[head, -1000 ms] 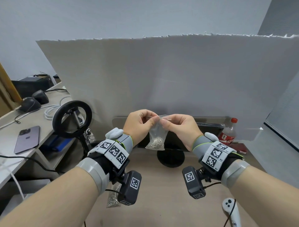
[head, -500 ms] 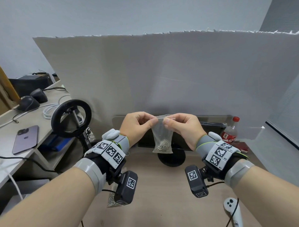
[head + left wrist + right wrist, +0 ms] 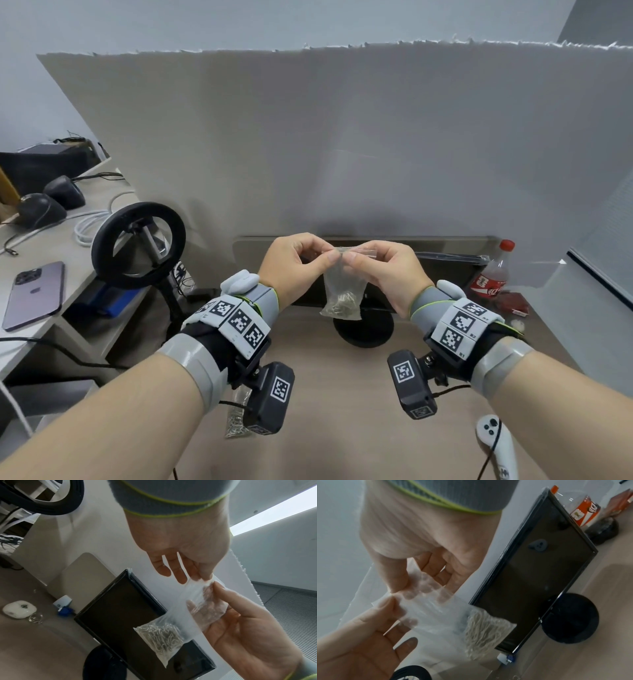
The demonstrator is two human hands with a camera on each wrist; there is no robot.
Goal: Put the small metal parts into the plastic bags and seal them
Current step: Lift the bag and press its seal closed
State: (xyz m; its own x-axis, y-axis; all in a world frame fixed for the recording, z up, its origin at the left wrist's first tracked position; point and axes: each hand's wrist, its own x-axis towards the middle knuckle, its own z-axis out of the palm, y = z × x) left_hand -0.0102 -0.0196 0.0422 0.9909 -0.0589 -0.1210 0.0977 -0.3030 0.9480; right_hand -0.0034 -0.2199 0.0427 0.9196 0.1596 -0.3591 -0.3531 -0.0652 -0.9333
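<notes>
A small clear plastic bag (image 3: 343, 291) hangs in the air above the desk, with a clump of small metal parts (image 3: 343, 303) in its bottom. My left hand (image 3: 297, 270) and right hand (image 3: 383, 274) both pinch its top strip, thumbs and forefingers nearly meeting at the middle. The left wrist view shows the bag (image 3: 181, 615) stretched between the two hands, the metal parts (image 3: 159, 637) in its lower corner. In the right wrist view the bag (image 3: 436, 612) and parts (image 3: 484, 630) hang the same way. A second bag of parts (image 3: 236, 416) lies on the desk under my left wrist.
A dark monitor (image 3: 438, 270) on a round black base (image 3: 363, 330) stands behind the bag, in front of a white board (image 3: 342, 144). A cola bottle (image 3: 489, 277) stands at the right, a ring light (image 3: 138, 245) and a phone (image 3: 34, 294) at the left, a white controller (image 3: 496, 442) near the front.
Both hands have slid closer together along the bag's top strip, and the bag has straightened and hangs lower, with the parts settled at its bottom.
</notes>
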